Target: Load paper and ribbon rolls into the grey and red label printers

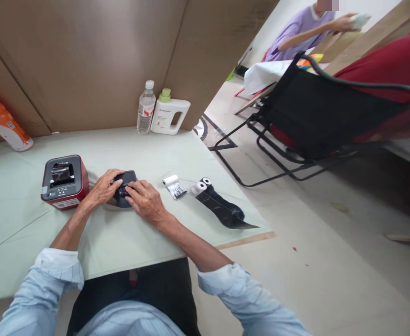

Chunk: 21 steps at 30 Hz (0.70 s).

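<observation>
My left hand (105,187) and right hand (147,199), fingers bent and drawn in narrow, hold a small black device (130,176) between them on the pale green tabletop (121,242), left fingers over its far-left edge, right fingertips at its right side. Near my right forearm lie two white rolls beside a long dark strip (220,205), and just beyond, a smaller white roll (170,180) with a crumpled end. A red-and-black machine (65,182) stands to my left. Farther back, a clear bottle (145,112) and a white jug (170,116) stand before a cardboard wall (103,60); across the floor, beyond a black folding chair (316,107), a person in lilac (297,35) holds something pale.
</observation>
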Motion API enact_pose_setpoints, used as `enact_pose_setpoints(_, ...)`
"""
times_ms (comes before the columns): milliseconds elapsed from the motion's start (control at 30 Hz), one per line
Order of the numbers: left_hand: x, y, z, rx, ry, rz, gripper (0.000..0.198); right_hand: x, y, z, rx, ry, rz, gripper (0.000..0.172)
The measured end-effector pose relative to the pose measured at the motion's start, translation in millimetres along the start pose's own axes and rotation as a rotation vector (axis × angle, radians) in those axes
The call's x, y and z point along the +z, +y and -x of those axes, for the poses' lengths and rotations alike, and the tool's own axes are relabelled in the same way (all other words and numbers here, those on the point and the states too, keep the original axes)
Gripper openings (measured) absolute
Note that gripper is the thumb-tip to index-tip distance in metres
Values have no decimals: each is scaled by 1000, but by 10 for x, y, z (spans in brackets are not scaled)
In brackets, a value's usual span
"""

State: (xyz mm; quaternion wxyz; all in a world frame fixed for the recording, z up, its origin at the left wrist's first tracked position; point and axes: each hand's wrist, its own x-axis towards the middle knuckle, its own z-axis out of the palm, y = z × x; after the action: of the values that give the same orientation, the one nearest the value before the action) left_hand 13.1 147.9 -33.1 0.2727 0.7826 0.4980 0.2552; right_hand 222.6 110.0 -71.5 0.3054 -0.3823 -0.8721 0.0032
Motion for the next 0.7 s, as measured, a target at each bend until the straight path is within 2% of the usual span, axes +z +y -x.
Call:
enact_pose_setpoints(133, -12, 2, -29, -16, 5, -12, 41, -21, -15, -4, -14, -23, 39, 28)
enact_pose_setpoints(333, 15, -40, -92, -38, 42, -35, 38, 26, -13, 109, -49, 30, 14, 29)
enact_pose_setpoints(533, 24, -36, -186, -116, 79, -23, 36, 38, -31, 91, -47, 35, 32, 28)
enact_pose_setpoints(633, -10, -1, -179, -116, 39, -21, 38, 20, -60, 112, -45, 37, 27, 28)
enact_pose_setpoints(700, -36, 9, -154, -91, -18, -19, 47, 12, -79, 140, -25, 28, 18, 29)
